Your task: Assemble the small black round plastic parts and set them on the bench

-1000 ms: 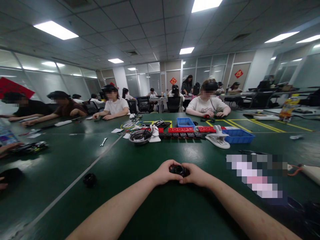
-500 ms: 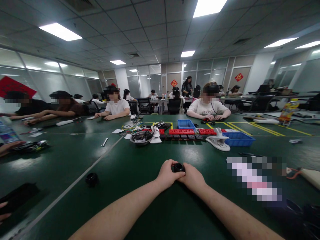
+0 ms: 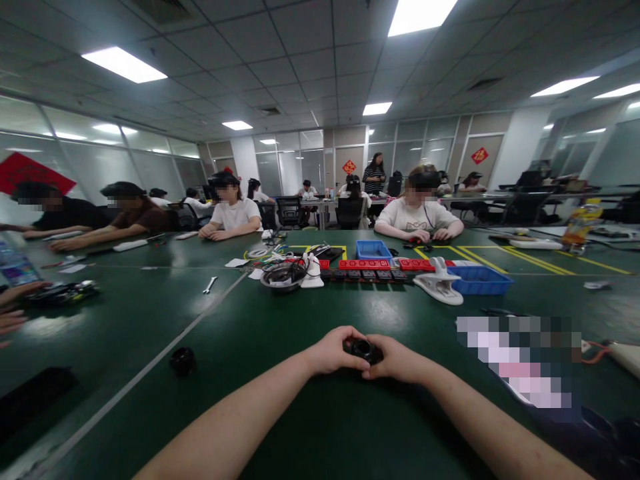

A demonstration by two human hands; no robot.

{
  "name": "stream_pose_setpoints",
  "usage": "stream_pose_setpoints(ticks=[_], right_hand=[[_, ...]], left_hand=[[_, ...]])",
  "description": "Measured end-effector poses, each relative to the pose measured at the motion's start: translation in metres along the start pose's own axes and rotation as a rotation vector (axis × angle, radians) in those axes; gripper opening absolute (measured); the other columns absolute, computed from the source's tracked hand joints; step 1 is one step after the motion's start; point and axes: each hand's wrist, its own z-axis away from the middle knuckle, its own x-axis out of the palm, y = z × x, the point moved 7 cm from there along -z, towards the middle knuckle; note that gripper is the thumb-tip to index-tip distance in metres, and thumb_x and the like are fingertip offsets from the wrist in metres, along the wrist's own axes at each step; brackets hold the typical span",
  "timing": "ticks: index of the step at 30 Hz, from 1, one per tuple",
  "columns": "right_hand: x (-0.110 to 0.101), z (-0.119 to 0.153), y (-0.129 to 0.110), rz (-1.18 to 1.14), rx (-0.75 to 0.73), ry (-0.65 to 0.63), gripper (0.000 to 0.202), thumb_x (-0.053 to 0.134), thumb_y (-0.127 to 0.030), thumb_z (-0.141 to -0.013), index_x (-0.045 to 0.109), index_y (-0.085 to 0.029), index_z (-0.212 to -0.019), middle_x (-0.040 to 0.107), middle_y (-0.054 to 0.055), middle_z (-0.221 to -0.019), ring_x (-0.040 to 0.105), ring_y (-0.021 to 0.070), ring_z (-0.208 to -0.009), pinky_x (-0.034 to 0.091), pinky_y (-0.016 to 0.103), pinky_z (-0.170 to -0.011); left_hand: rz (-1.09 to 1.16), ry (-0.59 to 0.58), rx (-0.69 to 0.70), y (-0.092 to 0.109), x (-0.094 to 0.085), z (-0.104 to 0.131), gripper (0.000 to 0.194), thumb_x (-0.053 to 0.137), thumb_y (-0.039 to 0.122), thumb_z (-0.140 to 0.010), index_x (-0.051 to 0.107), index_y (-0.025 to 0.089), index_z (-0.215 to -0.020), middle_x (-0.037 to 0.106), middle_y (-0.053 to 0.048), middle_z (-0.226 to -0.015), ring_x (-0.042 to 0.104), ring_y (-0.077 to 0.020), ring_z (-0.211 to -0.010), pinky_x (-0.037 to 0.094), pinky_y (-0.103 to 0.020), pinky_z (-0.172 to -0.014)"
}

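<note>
A small black round part with a hollow centre (image 3: 362, 348) is between my two hands, low over the green table. My left hand (image 3: 334, 351) curls around its left side, thumb along the near edge. On the other side my right hand (image 3: 396, 359) grips it with bent fingers, and the fingertips of both hands nearly meet in front. Its lower portion is hidden by my fingers. Off to the left on the table lies a second black round part (image 3: 182, 361), similar in size and apart from my hands.
Ahead sit a red power strip (image 3: 365, 264), a white clamp (image 3: 440, 283), a blue tray (image 3: 483, 277) and a bowl of cables (image 3: 281, 275). A wrench (image 3: 210, 285) lies left. A blurred-out flat object (image 3: 520, 367) is at right. Several people sit around the table.
Both hands have moved slightly nearer with the black part, and my right hand's grip has shifted so more of the part shows. At far left, another person's hand has moved.
</note>
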Motion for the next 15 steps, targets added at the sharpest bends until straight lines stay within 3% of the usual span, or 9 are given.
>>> stream_pose_setpoints(ticks=[5, 15], right_hand=[[-0.0003, 0.0, -0.0015, -0.067, 0.0, -0.037, 0.044, 0.067, -0.022, -0.054, 0.055, -0.016, -0.096, 0.06, 0.001, -0.088, 0.054, 0.0185, -0.081, 0.04, 0.028, -0.072], [0.0013, -0.0004, 0.0063, -0.124, -0.018, -0.091, 0.045, 0.064, -0.019, -0.057, 0.054, -0.017, -0.101, 0.06, 0.001, -0.091, 0.055, 0.0175, -0.081, 0.04, 0.028, -0.074]], left_hand=[[0.082, -0.052, -0.027, -0.0008, 0.0058, 0.0001, 0.051, 0.072, 0.03, -0.049, 0.051, 0.016, -0.093, 0.055, -0.003, -0.087, 0.051, -0.0141, -0.076, 0.04, -0.026, -0.067], [0.068, -0.037, -0.031, -0.0002, 0.006, 0.0006, 0.05, 0.072, 0.029, -0.05, 0.051, 0.015, -0.094, 0.054, -0.003, -0.085, 0.051, -0.0133, -0.074, 0.039, -0.026, -0.067]])
